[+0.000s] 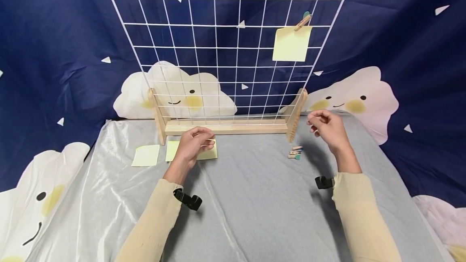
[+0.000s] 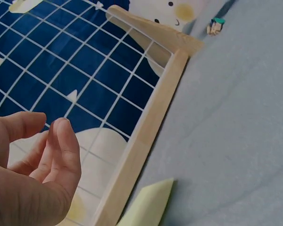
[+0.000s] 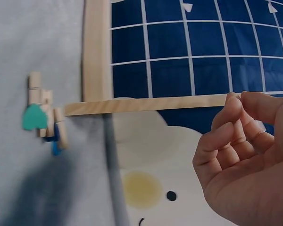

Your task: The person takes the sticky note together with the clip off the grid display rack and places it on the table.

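Note:
My left hand (image 1: 194,144) hovers over pale yellow paper notes (image 1: 209,153), hiding part of them. Its fingers are loosely bent, with a gap between thumb and fingertips and nothing held, as the left wrist view shows. Another yellow note (image 1: 145,156) lies farther left on the cloth. Off the rack's right end, my right hand (image 1: 327,128) is raised with loosely curled fingers, thumb near the index fingertip, holding nothing visible. Several small wooden clothespins (image 3: 47,110) with green and blue decorations lie nearby. High on the grid's right side, a clothespin (image 1: 303,23) holds up a yellow note (image 1: 291,45).
A white wire grid (image 1: 225,47) stands upright in a wooden base (image 1: 225,127) at the table's back. Grey cloth (image 1: 255,197) covers the table. Behind it hangs a dark blue curtain (image 1: 54,72) with cloud faces.

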Action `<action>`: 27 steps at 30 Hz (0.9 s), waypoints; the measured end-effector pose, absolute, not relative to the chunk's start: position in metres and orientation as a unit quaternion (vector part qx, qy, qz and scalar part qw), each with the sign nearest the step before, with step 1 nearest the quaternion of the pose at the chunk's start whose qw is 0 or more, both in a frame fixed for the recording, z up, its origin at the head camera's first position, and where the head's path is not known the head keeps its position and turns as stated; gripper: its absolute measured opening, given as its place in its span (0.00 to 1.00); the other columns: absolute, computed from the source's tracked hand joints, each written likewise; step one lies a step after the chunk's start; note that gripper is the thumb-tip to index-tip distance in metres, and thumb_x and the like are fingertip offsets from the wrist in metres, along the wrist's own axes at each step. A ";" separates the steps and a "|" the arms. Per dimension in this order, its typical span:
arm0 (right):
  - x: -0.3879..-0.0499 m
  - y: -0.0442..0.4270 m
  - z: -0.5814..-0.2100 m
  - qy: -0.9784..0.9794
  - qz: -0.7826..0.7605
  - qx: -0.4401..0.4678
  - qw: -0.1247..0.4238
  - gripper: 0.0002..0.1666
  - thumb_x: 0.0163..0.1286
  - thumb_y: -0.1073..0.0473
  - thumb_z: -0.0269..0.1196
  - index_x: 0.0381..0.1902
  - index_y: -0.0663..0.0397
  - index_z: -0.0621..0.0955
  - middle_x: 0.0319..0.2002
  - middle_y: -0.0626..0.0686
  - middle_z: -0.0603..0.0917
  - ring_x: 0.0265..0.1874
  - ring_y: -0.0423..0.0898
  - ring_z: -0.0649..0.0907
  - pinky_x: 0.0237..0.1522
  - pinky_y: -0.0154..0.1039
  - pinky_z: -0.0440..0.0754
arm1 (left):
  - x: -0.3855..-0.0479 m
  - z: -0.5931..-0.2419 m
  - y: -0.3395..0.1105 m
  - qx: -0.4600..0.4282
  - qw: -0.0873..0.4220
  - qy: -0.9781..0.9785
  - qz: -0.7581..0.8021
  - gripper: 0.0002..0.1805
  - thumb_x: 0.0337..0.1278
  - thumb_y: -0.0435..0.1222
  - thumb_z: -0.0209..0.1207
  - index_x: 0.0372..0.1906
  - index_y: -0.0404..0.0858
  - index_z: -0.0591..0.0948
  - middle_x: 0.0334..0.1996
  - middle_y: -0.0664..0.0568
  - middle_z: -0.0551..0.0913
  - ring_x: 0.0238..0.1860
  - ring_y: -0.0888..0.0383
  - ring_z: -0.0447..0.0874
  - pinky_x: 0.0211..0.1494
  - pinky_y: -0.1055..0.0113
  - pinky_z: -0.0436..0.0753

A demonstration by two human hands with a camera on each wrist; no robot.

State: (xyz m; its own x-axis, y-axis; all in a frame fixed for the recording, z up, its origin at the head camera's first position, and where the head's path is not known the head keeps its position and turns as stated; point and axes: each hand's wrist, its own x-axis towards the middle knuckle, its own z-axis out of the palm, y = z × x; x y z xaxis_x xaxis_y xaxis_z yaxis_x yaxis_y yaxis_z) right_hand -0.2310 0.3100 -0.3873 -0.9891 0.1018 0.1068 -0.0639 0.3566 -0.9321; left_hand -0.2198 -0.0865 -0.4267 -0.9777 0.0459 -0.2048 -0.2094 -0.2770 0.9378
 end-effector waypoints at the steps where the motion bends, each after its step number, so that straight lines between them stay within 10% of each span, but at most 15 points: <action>1: -0.232 0.310 -0.384 -0.819 0.569 -0.009 0.077 0.12 0.77 0.58 0.60 0.48 0.64 0.77 0.28 0.39 0.83 0.24 0.37 0.80 0.23 0.29 0.79 | -0.220 -0.425 -0.086 -0.065 0.081 0.595 0.797 0.05 0.65 0.25 0.61 0.43 0.28 0.80 0.31 0.48 0.86 0.28 0.59 0.86 0.35 0.70 0.88; 27: -0.243 0.304 -0.317 -0.779 0.605 0.037 0.160 0.03 0.74 0.63 0.63 0.39 0.51 0.84 0.26 0.44 0.84 0.20 0.40 0.80 0.19 0.30 0.77 | -0.231 -0.391 -0.063 -0.009 0.094 0.582 0.808 0.06 0.62 0.24 0.64 0.41 0.29 0.80 0.33 0.45 0.86 0.28 0.58 0.86 0.37 0.69 0.89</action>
